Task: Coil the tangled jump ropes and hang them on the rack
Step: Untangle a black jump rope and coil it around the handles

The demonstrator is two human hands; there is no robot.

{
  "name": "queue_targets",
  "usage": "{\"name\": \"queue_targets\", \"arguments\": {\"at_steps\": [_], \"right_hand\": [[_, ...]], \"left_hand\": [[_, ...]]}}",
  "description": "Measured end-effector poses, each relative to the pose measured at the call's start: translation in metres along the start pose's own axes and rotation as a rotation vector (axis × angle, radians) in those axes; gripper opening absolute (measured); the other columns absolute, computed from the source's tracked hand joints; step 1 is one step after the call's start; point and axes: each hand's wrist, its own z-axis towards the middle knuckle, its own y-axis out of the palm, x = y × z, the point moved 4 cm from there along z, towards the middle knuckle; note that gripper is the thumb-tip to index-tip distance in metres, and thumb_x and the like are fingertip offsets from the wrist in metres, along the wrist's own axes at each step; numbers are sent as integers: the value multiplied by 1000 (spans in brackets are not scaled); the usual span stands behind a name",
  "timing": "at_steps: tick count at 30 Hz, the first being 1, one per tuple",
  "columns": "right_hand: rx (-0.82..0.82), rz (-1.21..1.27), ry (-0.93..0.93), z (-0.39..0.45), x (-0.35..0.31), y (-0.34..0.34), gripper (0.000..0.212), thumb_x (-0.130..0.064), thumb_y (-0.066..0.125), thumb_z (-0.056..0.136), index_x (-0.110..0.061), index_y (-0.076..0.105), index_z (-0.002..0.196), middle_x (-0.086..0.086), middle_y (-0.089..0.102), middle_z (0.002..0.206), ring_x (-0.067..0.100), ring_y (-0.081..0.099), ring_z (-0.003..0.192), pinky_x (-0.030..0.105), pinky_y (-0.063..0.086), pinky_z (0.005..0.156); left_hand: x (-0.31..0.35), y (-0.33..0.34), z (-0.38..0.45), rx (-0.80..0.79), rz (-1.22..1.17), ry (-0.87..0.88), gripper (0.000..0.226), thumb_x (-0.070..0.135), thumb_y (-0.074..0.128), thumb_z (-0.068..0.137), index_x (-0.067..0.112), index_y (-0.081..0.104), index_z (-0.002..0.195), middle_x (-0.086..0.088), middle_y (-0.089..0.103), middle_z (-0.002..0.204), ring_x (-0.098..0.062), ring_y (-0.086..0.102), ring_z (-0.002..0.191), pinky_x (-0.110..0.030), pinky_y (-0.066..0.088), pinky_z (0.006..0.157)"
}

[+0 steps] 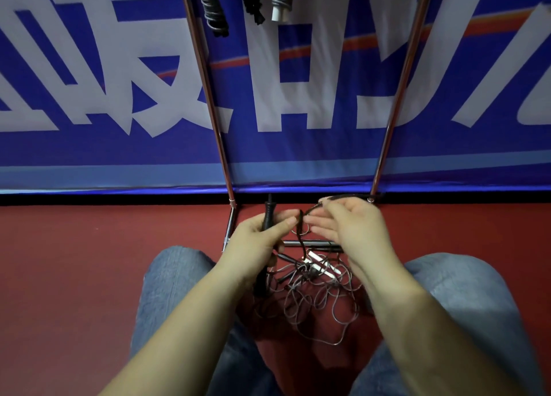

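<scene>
While the left hand [262, 234] grips one black handle [267, 216] upright, thumb curled across it, a dark rope [301, 231] loops from it toward the right hand [343, 225], whose fingers lie nearly straight with the rope arching over their tips; whether they pinch it I cannot tell. Below and between both hands, a tangled pile of thin ropes [313, 294] lies on the red floor [89, 261], with a white handle [323, 264] in it. Two rack poles [208, 97] rise against the blue banner [89, 67]; three coiled ropes [213, 5] hang between them. Two denim knees [167, 291] flank the pile, and the forearms cover part of it.
</scene>
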Motion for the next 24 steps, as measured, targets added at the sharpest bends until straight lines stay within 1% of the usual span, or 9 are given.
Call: {"name": "queue_targets", "arguments": {"at_steps": [2,5,8,12,14,16,18,21,24], "right_hand": [[-14,224,89,-2,-9,0,19,-6,47,94,-4,55,78,8,64,67,13,69,57,21,57,56],[-52,472,162,-4,-18,2,19,-4,44,94,-3,55,78,5,66,57,13,68,54,20,56,53],[-76,552,166,-4,-25,4,20,-4,43,95,-3,55,80,4,67,56,13,69,55,20,56,53],[-86,551,140,-1,-24,2,17,-6,45,96,-3,58,86,6,70,64,14,70,61,21,57,57],[-88,359,103,2,-19,-3,11,-9,50,94,-4,59,97,8,70,78,14,70,68,24,58,64],[-85,-181,21,4,-8,-11,21,-12,58,90,-10,58,112,3,66,87,14,67,78,29,57,77],[-152,-690,-56,1,9,-11,27,-15,63,86,-17,60,113,-4,62,88,11,61,82,23,49,78],[-195,-919,-109,-7,32,-6,11,-21,61,88,-18,66,97,-5,64,81,15,60,76,22,43,68],[-100,-987,-171,-5,35,-9,15,-26,55,91,-17,68,89,0,66,79,20,61,77,25,41,66]], "left_hand": [[-5,2,0,1,88,24,14,13,64,87,16,70,99,3,46,56,-8,35,47,-15,25,40],[-4,5,2,9,227,90,10,15,66,86,14,69,96,13,47,43,-1,37,42,-11,29,41],[2,12,4,-25,261,129,4,15,67,86,19,67,86,12,47,42,-3,37,43,-13,30,42],[7,20,5,-8,251,157,15,15,66,87,15,60,74,4,43,50,-8,34,43,-15,28,40],[7,20,7,37,164,130,13,15,65,88,15,60,75,5,50,54,-5,35,39,-14,28,39],[8,18,9,81,9,58,11,14,62,89,15,63,78,4,59,61,-3,34,38,-14,26,37],[10,17,11,94,-137,-18,8,14,60,90,15,65,83,3,64,68,-2,34,38,-13,24,35],[17,19,10,64,-313,-87,8,15,58,91,14,63,86,2,66,69,0,34,36,-12,22,33],[26,15,7,43,-429,-101,10,17,56,92,14,61,83,3,67,65,1,33,34,-10,21,31]]}}
